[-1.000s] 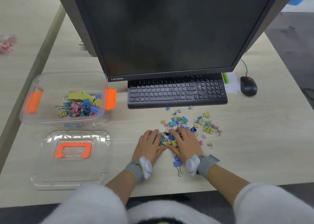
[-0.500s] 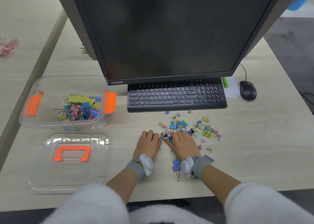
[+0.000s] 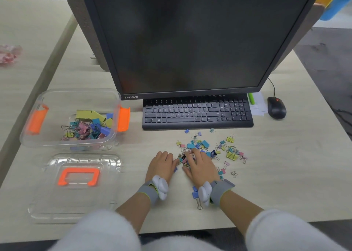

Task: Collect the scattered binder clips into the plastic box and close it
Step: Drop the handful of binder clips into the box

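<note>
Centre-lower frame: loose binder clips [image 3: 229, 151] lie scattered on the surface [image 3: 285, 174] just in front of the keyboard [image 3: 198, 113], with one blue clip [image 3: 194, 192] beside the right wrist. Left hand [image 3: 162, 165] lies palm-down and relaxed, fingertips at the pile's left edge; right hand [image 3: 202, 168] lies over the pile with fingers bent on clips, and I cannot tell if it grips any. The plastic box [image 3: 57, 96] sits open at left-centre holding more clips [image 3: 89, 129], with its clear lid [image 3: 80, 197] flat on the surface just below it.
</note>
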A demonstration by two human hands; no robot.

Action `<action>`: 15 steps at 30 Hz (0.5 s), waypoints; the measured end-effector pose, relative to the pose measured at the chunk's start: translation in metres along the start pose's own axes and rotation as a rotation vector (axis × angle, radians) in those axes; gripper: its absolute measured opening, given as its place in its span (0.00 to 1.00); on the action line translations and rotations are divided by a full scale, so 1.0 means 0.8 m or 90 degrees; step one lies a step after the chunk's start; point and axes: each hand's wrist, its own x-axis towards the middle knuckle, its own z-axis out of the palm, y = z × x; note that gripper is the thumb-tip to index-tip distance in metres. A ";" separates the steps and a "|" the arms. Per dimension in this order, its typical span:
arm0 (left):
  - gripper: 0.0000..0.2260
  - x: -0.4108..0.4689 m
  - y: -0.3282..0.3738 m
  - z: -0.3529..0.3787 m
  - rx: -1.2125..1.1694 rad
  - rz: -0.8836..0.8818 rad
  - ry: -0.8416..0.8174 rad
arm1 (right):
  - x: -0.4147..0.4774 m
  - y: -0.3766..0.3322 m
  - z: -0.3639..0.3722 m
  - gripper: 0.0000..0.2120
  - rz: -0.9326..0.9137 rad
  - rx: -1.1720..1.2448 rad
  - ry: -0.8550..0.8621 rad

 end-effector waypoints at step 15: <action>0.10 -0.002 -0.042 -0.014 -0.280 -0.251 0.065 | 0.014 -0.041 0.007 0.37 -0.115 0.070 -0.061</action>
